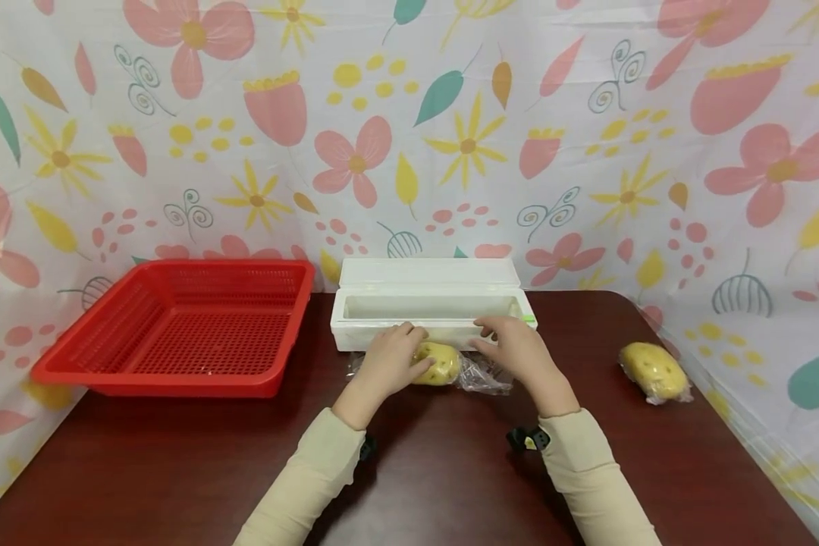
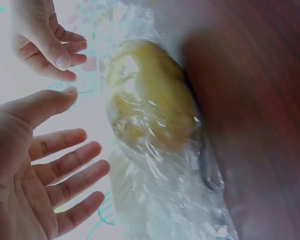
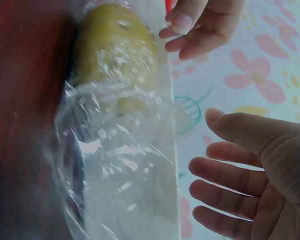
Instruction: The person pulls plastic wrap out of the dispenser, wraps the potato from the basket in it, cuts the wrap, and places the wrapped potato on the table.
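A yellow potato [image 1: 438, 363] lies on the table against the front of a long white box, with loose clear plastic wrap [image 1: 481, 377] spreading out on both sides of it. The white box [image 1: 444, 335] has its lid [image 1: 430, 271] raised at the back. My left hand [image 1: 390, 360] hovers at the potato's left, fingers spread and relaxed, as the left wrist view shows. On the other side my right hand [image 1: 519, 353] is held above the wrap with its fingers loosely extended. Neither hand grips anything; in both wrist views a gap shows between fingers and potato.
To the left stands a red plastic basket [image 1: 177, 390] with perforated walls. Another potato [image 1: 655, 371], wrapped in film, lies near the right edge of the dark wooden table [image 1: 444, 485]. A flower-patterned sheet [image 1: 355, 98] hangs behind the table.
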